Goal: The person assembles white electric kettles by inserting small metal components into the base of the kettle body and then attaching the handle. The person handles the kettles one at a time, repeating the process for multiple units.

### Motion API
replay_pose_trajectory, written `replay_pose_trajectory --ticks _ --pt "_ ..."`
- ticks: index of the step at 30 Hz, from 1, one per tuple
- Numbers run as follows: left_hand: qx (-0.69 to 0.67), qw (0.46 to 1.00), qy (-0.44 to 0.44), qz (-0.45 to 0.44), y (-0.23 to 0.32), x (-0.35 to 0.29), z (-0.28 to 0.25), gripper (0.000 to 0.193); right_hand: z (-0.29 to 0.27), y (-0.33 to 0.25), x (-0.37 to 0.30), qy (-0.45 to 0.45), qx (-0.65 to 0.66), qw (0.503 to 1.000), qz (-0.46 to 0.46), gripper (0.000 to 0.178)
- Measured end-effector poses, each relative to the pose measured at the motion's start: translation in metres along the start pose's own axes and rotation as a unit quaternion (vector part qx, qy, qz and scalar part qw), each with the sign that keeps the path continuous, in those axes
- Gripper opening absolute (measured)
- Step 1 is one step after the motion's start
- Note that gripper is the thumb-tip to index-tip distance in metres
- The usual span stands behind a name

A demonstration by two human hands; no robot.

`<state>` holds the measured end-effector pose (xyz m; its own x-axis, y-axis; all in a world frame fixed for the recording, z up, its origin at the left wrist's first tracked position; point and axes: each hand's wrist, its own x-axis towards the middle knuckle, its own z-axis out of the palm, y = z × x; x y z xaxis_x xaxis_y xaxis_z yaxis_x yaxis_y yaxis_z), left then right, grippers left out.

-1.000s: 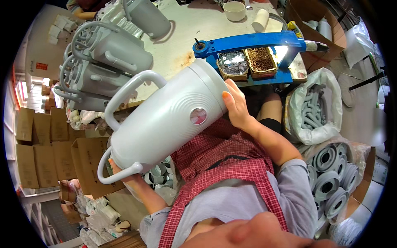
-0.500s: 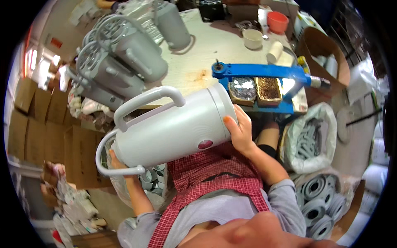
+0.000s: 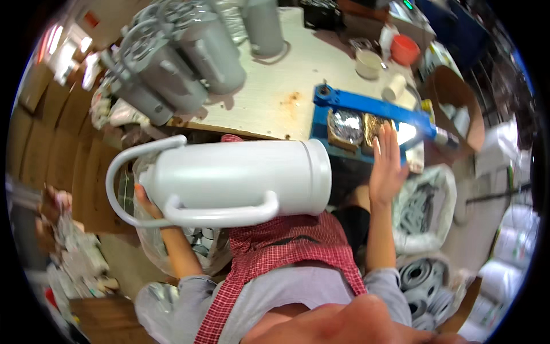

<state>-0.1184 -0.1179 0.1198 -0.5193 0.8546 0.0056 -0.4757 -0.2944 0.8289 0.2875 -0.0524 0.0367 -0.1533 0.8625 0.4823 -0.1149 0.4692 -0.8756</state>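
A pale grey vacuum jug (image 3: 240, 172) lies on its side across my lap. Its top points left and its side handle faces my body. My left hand (image 3: 148, 202) holds it at the top end, inside the loop of the carrying handle; part of that hand is hidden behind the jug. Off the jug's base, my right hand (image 3: 386, 169) is raised with its fingers stretched out, by two small boxes. One box of silvery small parts (image 3: 345, 127) and one box of brassy small parts (image 3: 371, 127) sit on a blue metal fixture (image 3: 366, 105).
Several grey jugs (image 3: 215, 54) stand on the white table (image 3: 263, 109) at the far left. An orange-red cup (image 3: 404, 50) and a cream bowl (image 3: 368, 64) are at the back right. A white sack of grey handles (image 3: 421, 206) and bagged grey rings (image 3: 421, 281) stand to my right.
The jug has rolled, bringing its side handle toward me and turning its oval badge out of sight. My right hand has let go of the base and moved right, to the parts boxes.
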Motion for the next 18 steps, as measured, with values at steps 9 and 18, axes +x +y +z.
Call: replay_pose_trajectory --ticks 9,18 --pt "0.054 0.998 0.03 -0.033 -0.035 0.01 -0.013 0.06 -0.011 0.019 -0.038 0.271 0.164 0.945 0.084 0.084" --pt "0.168 0.974 0.079 0.132 0.004 0.032 -0.023 0.04 0.081 0.048 -0.001 0.123 -0.047 0.982 0.135 0.064"
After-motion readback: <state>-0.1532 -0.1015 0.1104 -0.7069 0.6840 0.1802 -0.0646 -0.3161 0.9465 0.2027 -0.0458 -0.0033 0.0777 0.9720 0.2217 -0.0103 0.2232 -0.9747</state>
